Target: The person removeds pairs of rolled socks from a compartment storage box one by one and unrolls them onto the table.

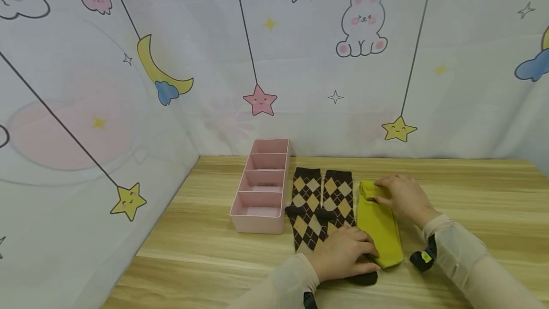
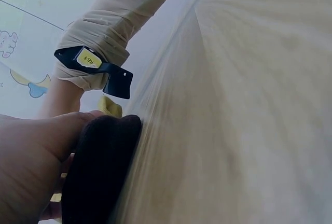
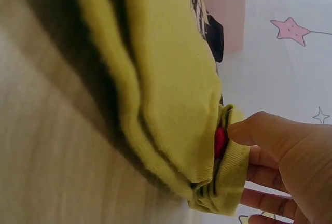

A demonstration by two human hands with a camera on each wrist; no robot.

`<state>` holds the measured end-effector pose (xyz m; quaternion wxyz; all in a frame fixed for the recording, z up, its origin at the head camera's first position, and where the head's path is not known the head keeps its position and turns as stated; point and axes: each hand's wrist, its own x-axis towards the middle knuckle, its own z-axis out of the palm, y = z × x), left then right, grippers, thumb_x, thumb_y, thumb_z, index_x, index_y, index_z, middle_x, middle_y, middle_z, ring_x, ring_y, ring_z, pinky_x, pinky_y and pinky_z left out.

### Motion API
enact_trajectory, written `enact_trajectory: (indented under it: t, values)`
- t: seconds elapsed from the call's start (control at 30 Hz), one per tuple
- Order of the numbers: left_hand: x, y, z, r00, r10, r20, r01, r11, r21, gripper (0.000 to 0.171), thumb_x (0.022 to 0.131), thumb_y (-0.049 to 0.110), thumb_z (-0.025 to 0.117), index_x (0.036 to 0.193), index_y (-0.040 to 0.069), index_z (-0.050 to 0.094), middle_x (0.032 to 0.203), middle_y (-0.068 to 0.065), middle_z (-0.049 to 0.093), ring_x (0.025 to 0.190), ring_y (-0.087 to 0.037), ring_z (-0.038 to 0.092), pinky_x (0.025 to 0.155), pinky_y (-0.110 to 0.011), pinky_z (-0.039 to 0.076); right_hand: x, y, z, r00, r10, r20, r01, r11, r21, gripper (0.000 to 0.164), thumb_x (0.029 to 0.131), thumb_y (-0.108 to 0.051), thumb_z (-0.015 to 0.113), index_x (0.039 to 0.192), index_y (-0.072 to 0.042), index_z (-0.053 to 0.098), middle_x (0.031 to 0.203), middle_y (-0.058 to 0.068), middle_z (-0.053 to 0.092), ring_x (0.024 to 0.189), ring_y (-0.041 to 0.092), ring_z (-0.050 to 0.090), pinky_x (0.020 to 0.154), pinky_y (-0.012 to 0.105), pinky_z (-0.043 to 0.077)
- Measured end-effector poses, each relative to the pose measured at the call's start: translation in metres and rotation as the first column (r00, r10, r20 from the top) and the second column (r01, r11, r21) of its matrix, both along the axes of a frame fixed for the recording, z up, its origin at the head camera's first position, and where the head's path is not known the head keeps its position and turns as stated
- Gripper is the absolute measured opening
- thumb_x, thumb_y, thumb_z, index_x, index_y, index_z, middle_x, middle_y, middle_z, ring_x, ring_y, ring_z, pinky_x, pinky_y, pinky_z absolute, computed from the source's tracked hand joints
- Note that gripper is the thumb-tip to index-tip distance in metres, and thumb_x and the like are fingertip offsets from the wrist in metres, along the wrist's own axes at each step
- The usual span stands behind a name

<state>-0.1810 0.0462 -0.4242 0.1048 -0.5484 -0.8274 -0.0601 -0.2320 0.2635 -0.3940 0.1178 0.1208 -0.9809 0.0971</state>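
A pair of yellow socks [image 1: 381, 232] lies flat on the table, its far end folded over. My right hand [image 1: 405, 198] pinches that folded cuff [image 3: 232, 169], thumb on the near side and fingers behind. A small red patch [image 3: 221, 142] shows inside the fold. To the left lie two dark brown argyle socks [image 1: 306, 190] with tan and cream diamonds. My left hand [image 1: 343, 254] rests over their lower part, fingertips at the yellow socks' edge. A black sock toe [image 2: 104, 167] shows close to the left thumb; the left fingertips are partly hidden.
A pink organizer box [image 1: 259, 225] with several compartments stands left of the argyle socks. The wooden table [image 1: 193, 252] meets a white curtain [image 1: 317, 128] printed with stars and bunnies at the back and left.
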Motion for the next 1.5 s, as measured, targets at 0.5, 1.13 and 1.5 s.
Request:
enact_trajectory:
  t: [0.5, 1.13, 1.5]
  values:
    - [-0.001, -0.001, 0.002, 1.0, -0.001, 0.031, 0.001, 1.0, -0.009, 0.029, 0.094, 0.049, 0.054, 0.109, 0.031, 0.069, 0.113, 0.015, 0.065, 0.11, 0.0, 0.056, 0.102, -0.021, 0.04, -0.006, 0.002, -0.011, 1.0, 0.019, 0.001, -0.019, 1.0, 0.006, 0.049, 0.085, -0.024, 0.072, 0.124, 0.002, 0.061, 0.122, 0.026, 0.062, 0.113, 0.046, 0.054, 0.092, 0.061, 0.042]
    - [0.0, -0.001, 0.003, 1.0, -0.001, 0.023, 0.001, 1.0, -0.006, 0.028, 0.094, 0.048, 0.054, 0.109, 0.03, 0.069, 0.113, 0.015, 0.065, 0.11, -0.001, 0.056, 0.101, -0.02, 0.041, -0.017, 0.012, -0.009, 0.998, 0.061, 0.015, -0.061, 0.998, -0.013, 0.043, 0.087, -0.027, 0.07, 0.12, 0.0, 0.065, 0.117, 0.022, 0.066, 0.107, 0.044, 0.06, 0.09, 0.058, 0.047]
    - [0.0, -0.001, 0.004, 1.0, -0.011, 0.021, 0.011, 1.0, -0.001, 0.027, 0.094, 0.047, 0.055, 0.109, 0.03, 0.07, 0.113, 0.015, 0.066, 0.109, 0.0, 0.057, 0.1, -0.018, 0.04, -0.023, 0.014, -0.009, 0.999, 0.053, 0.006, -0.052, 0.998, -0.023, 0.043, 0.088, -0.028, 0.068, 0.12, 0.001, 0.064, 0.114, 0.023, 0.067, 0.101, 0.043, 0.063, 0.087, 0.057, 0.049]
